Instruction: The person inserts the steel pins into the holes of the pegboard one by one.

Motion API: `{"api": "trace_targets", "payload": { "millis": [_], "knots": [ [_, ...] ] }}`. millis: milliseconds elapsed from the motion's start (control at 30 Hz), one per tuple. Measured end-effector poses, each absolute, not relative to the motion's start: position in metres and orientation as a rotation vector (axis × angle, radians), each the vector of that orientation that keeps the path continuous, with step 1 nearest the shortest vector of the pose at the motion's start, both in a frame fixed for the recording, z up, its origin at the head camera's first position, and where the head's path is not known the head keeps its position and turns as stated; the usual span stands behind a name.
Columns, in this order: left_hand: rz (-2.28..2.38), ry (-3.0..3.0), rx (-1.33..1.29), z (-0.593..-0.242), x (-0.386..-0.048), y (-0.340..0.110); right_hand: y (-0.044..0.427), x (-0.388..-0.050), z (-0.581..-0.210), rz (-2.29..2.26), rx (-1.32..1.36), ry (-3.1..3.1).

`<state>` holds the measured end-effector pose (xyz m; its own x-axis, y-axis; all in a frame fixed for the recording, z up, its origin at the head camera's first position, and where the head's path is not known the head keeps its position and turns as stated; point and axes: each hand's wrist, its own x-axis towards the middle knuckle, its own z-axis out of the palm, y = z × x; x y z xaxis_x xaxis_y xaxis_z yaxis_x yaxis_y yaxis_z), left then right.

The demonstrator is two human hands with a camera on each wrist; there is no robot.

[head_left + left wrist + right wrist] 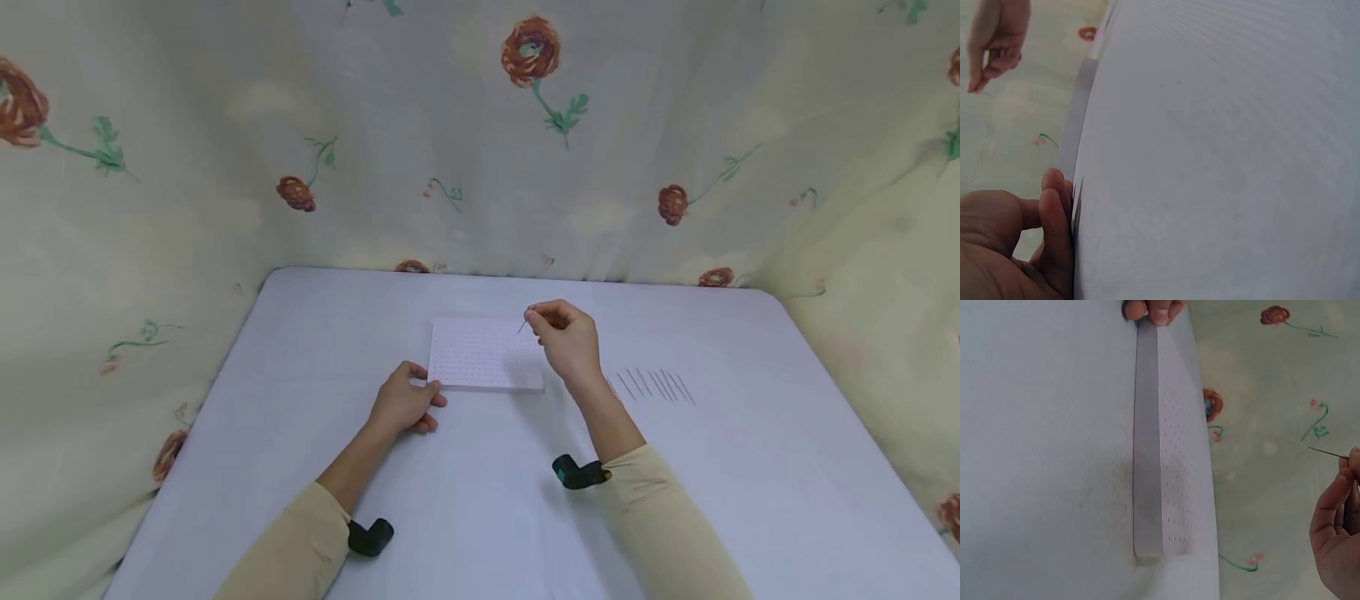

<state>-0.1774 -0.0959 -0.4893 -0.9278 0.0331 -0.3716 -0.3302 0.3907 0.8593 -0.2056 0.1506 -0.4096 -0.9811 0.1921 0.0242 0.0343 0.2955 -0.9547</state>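
From where I stand, the person's left grip (401, 402) comes first, out of a beige cloth sleeve (288, 542). Its thumb and fingers pinch the near left corner of a flat, white, rectangular board (480, 358), which lies on the smooth white worktop (480, 492) just right of that grip and reaches across to below the other one.

I can make out nothing standing up from the board, so I'd judge the work to be at an early point: one piece is up in the fingers, several more lie aside. The board itself looks neat, with a thick, plain side and even rows of tiny dashes on top, some reddish, some dark; whether they are holes or printed marks is too small to tell.

Next comes a thin, dark, straight needle (1325, 452), slanting down and left from the right grip (570, 340). Its tip hangs over the board's far right part, apart from the surface. The right grip is narrow, thumb and forefinger closed on the needle's upper end.

Farthest right, beyond the right grip and forearm, a row of thin, dark, loose needles (661, 385) lies on the worktop, all slanted alike and side by side, the leftmost close against the forearm's outline.
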Motion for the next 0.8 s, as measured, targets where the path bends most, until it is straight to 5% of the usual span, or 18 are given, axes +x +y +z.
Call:
{"api": "trace_targets", "payload": {
  "millis": [800],
  "knots": [
    [1.547, 2.32, -0.333, -0.486, -0.175, -0.092, 0.097, -0.224, -0.446, 1.39, 0.082, -2.683]
  ]
}}
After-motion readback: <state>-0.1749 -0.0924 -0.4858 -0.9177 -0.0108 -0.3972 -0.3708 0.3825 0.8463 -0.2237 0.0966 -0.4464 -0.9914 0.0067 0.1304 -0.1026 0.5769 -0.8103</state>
